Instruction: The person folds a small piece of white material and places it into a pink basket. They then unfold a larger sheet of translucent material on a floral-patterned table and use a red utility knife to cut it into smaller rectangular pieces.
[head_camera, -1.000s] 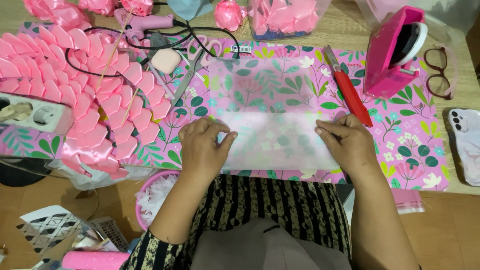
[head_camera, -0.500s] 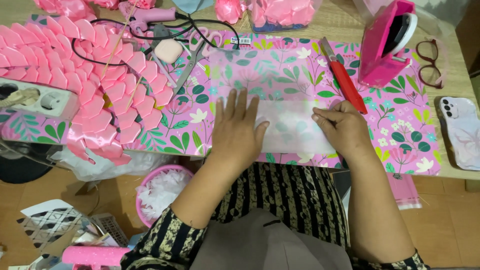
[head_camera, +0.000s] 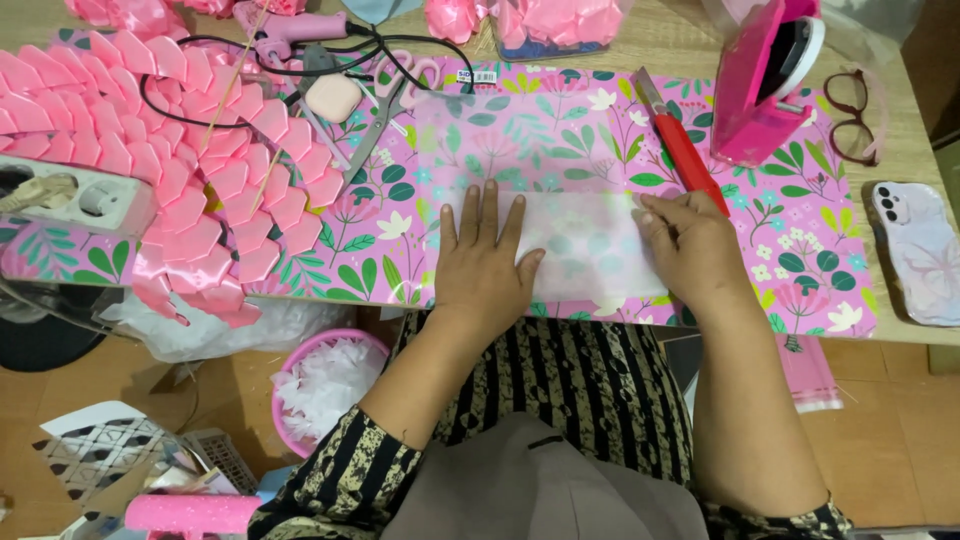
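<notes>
Left hand (head_camera: 483, 262): laid flat, palm down, fingers spread, pressing on the left part of a translucent white sheet (head_camera: 585, 245) at frame centre. Nothing gripped; open contact only.

Right hand (head_camera: 690, 250): resting on the right edge of the same sheet, fingers curled onto the folded margin; whether pinching or only pressing cannot be told.

Sheet: folded over on itself, lying on a pink floral mat (head_camera: 800, 240) across the middle of the frame, near the table's lower edge.

Just above the right hand: red utility knife (head_camera: 685, 150), lying diagonally. Upper right: pink tape dispenser (head_camera: 765, 85), eyeglasses (head_camera: 855, 115). Far right: phone (head_camera: 915, 250), face down.

Upper left: folded pink ribbon petals (head_camera: 200, 170), pink glue gun (head_camera: 290, 30), scissors (head_camera: 385, 105). Left edge: power strip (head_camera: 80, 200). Lower left, below the table: pink basket (head_camera: 325, 385) holding white scraps.
</notes>
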